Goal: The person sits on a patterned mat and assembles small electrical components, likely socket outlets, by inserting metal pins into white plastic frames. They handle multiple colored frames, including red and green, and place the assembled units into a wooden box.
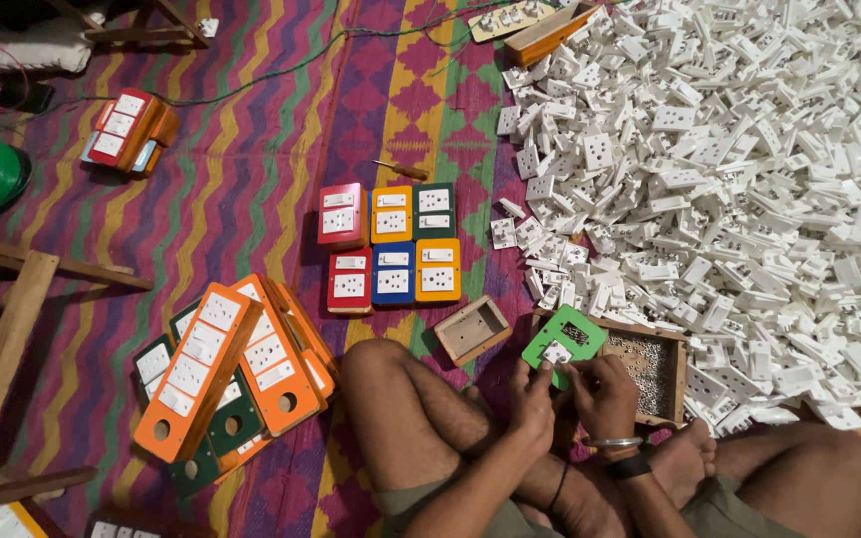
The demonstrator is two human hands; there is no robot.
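Note:
I sit cross-legged on a striped mat. A small green switch plate (572, 337) with a white socket piece fitted in it is held over my lap. My left hand (531, 392) grips its lower left edge. My right hand (604, 392) pinches its lower right side, fingers closed at the socket piece. Just behind the plate stands an open wooden box of small metal screws (648, 365).
A huge heap of white socket parts (739, 189) fills the right side. Six finished coloured plates (391, 249) lie in a grid ahead. An empty wooden box (471, 330) lies close by. Orange and green long boards (231, 374) are stacked left. A screwdriver (401, 170) lies farther off.

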